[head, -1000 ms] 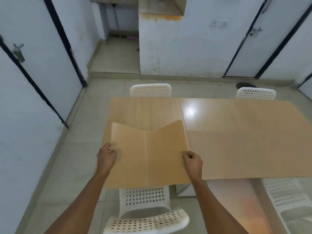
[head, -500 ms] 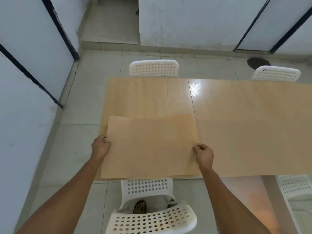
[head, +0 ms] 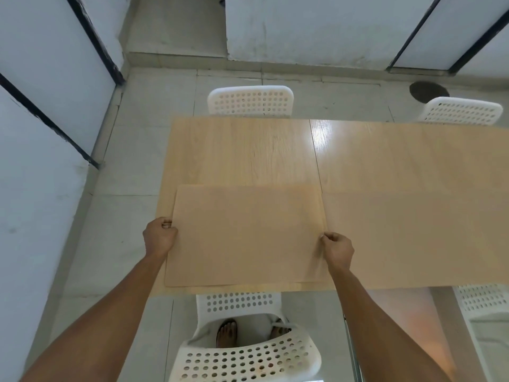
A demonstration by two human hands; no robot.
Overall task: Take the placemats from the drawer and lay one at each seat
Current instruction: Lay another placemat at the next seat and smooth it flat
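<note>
The placemat, tan and nearly the same shade as the wood under it, lies flat on the near left corner of the desk, its near edge just short of the desk's edge. The left hand pinches the mat's left edge, fingers curled tight around it, and the right hand pinches the right edge the same way, thumb on top. Both forearms reach in from below, straight over a white chair with a hole-dotted back that is tucked in at this seat; bare feet show through the gap beneath it. Across the desk, another white chair faces this one, and a second far chair stands further right. A fourth chair peeks out under the desk's near edge on the right. Beyond that, pale floor tiles, a dark round drain cover near the far wall, and white panels with black frames on the left.
</note>
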